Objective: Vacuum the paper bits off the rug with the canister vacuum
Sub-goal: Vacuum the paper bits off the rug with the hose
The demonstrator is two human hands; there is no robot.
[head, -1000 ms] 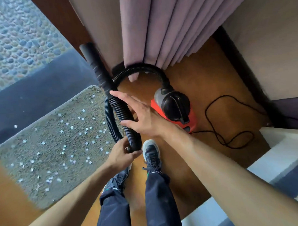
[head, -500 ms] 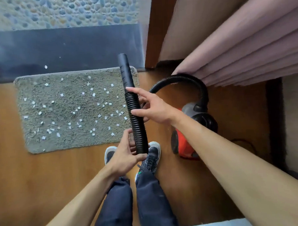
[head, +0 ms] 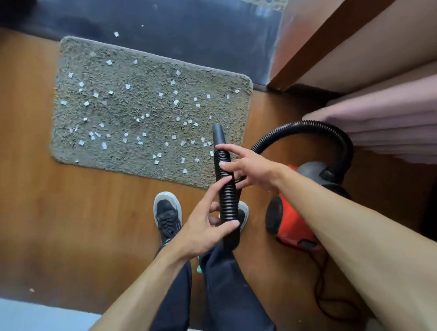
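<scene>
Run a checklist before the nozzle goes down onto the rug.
1. Grip of left hand on hose: ok.
2. Grip of right hand: fingers lie across the hose; closed or not, cannot tell.
3. Aim of nozzle toward rug: ok.
4. No kink in the visible hose arc to canister: ok.
5. Clearance of cord from shoes: ok.
6. Power on at canister: cannot tell.
</scene>
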